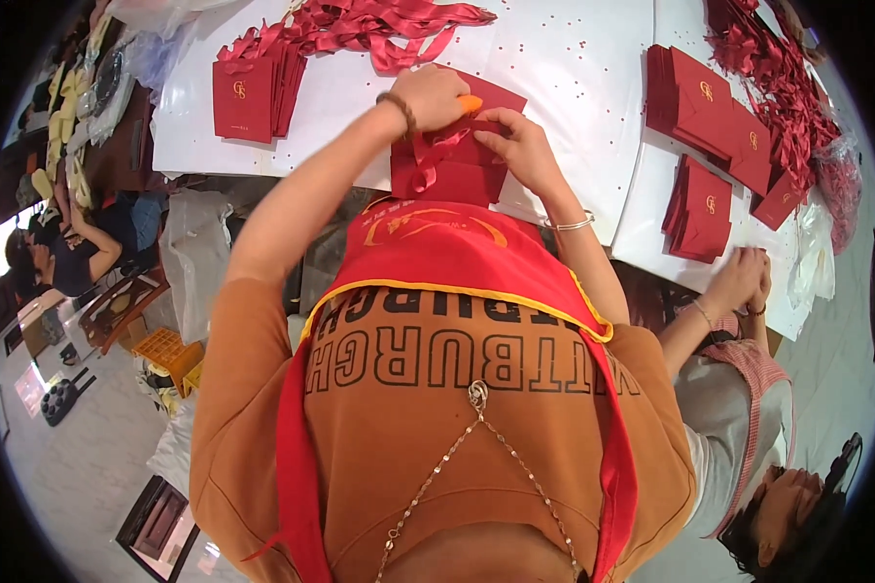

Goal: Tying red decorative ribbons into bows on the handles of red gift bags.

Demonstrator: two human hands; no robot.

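Note:
A red paper gift bag [447,182] lies flat at the table's near edge, right in front of my apron. Across it runs a loop of shiny red ribbon [436,160]. My left hand [430,97] is over the bag's upper part with its fingers curled. A small orange piece [470,103] shows at those fingertips; whether it is a tool or a finger cover I cannot tell. My right hand [520,146] pinches at the bag's right side, thumb and forefinger close together. Another red sheet or bag [496,92] lies partly under both hands.
Red bags [243,102] are stacked at the left, beside a heap of red ribbons [360,24]. More bag stacks [700,107] and ribbons [783,107] lie right. Tiny red dots dot the white table [574,117]. A co-worker's hands [739,282] rest at the right edge.

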